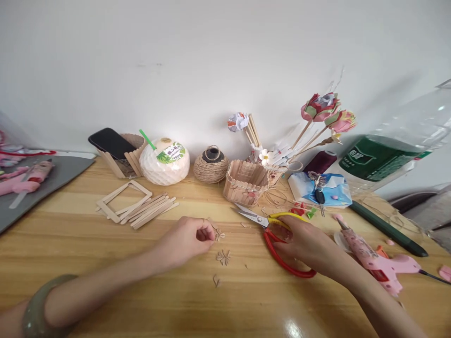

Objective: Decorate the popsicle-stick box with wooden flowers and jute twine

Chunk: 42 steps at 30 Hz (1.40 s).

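Observation:
My right hand [308, 241] holds scissors [252, 216] with one yellow and one red handle. Their blades point left, slightly apart, just in front of a small wooden-stick basket [246, 182]. The fingers of my left hand [188, 238] are pinched together at the tabletop; whatever lies between them is too small to make out. Touching or right beside those fingertips is a small flower-like twine piece [220, 234]. A second twine flower [223, 257] lies nearer to me, with a short bent bit of twine [216, 280] below it.
Behind my left hand lie craft sticks [151, 211] and a square stick frame [125, 199]. A coconut [164, 164] with a green straw and a twine ball [210, 166] stand by the wall. Paper flowers [320, 108], a large bottle [384, 155] and a pink glue gun [373, 258] are right.

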### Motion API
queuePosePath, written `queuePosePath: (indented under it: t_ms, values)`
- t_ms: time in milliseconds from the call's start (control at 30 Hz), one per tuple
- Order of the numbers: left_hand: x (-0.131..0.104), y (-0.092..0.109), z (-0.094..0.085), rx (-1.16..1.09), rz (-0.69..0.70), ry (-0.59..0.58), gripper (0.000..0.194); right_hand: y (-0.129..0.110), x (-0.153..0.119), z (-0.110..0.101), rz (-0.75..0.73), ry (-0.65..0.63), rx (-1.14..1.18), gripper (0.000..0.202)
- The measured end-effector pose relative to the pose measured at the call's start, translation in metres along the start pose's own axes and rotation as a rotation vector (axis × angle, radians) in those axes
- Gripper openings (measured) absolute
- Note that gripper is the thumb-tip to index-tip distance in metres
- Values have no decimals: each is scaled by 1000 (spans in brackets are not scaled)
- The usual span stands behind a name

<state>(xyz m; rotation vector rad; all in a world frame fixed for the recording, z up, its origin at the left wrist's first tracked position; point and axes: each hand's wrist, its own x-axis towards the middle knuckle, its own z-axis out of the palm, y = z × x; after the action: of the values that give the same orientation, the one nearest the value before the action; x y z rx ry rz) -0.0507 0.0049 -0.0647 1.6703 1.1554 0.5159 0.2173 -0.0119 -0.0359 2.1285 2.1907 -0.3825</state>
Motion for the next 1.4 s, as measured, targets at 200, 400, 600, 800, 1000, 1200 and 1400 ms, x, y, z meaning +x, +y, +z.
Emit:
queuePosePath:
  t_ms: [200,400,600,800,1000,1200,1400]
  values:
    - [7,-5,-2,67,11,-15,10,-2,-1,-1,-31,62,-195,20]
    - [10,-6,-7,-22,-23,-76,15,-9,-13,-8,-48,268,-388,20]
    - [10,3,-8,-208,-107,-26,4,-50,-6,7,-638,276,76,23]
    - [14,5,-14,-303,-227,-66,6,-75,10,26,-736,204,47,17]
    - [14,7,-19,-367,-261,-78,7,-75,13,29,-785,200,37,19]
    - [15,7,-19,-346,-243,-36,5,-74,12,27,-890,231,-53,23]
    - [14,4,-17,-321,-180,6,5,-74,20,28,-1001,262,-129,23]
